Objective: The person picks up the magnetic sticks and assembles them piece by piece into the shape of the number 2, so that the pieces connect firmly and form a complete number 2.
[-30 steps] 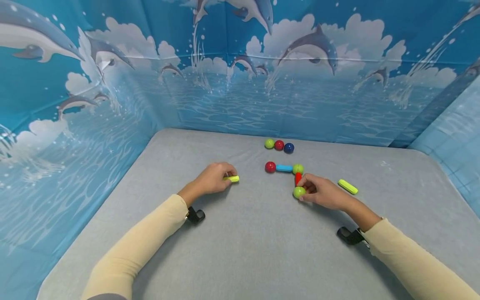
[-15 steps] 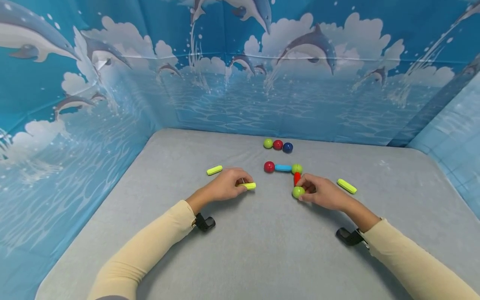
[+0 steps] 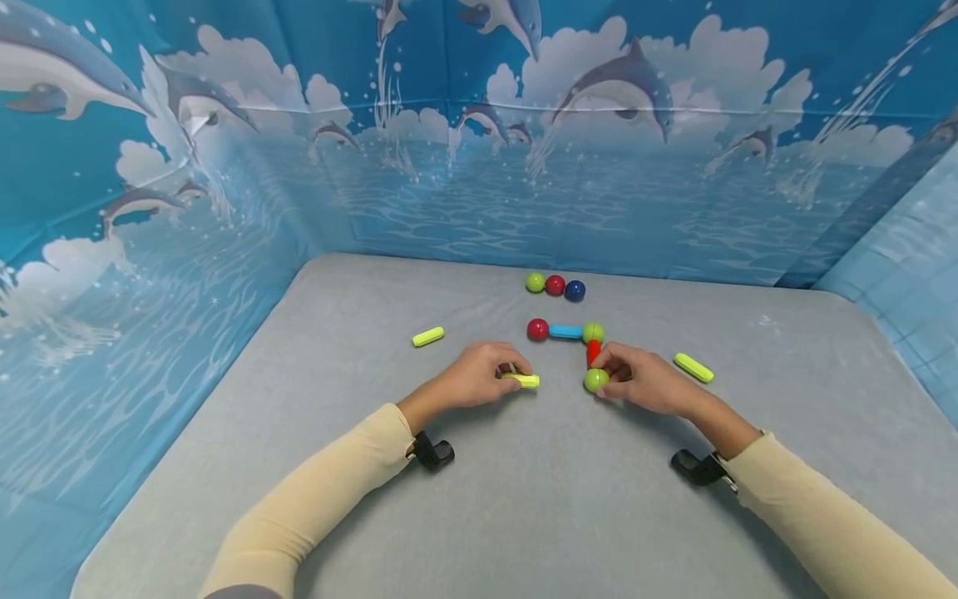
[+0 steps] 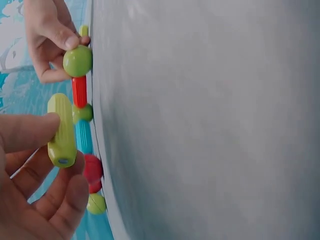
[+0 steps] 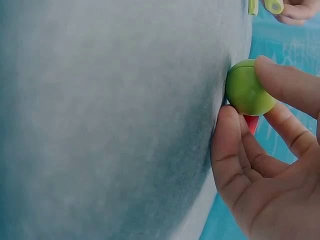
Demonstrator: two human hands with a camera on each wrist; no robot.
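Observation:
My left hand [image 3: 479, 374] pinches a yellow-green ridged rod [image 4: 62, 131] between thumb and fingers, left of the joined pieces. With thumb and fingers my right hand [image 3: 645, 378] holds the near green ball [image 5: 247, 89]. This ball joins a red rod [image 3: 594, 353], which runs back to a second green ball [image 3: 593, 333]. From there a light blue rod [image 3: 565, 331] leads left to a red ball [image 3: 537, 329], so the chain forms a corner. A gap separates the rod in my left hand from the near green ball.
Behind the chain stand a loose green ball [image 3: 535, 282], a red ball [image 3: 555, 285] and a dark blue ball [image 3: 575, 290] in a row. One yellow-green rod [image 3: 428, 337] lies at the left, another rod [image 3: 693, 368] at the right. A dolphin-print curtain [image 3: 464, 200] borders the grey table [image 3: 524, 499].
My left hand has moved right and slightly nearer with its rod, uncovering another yellow-green rod at the left. The right hand keeps its hold on the near green ball, nearly still.

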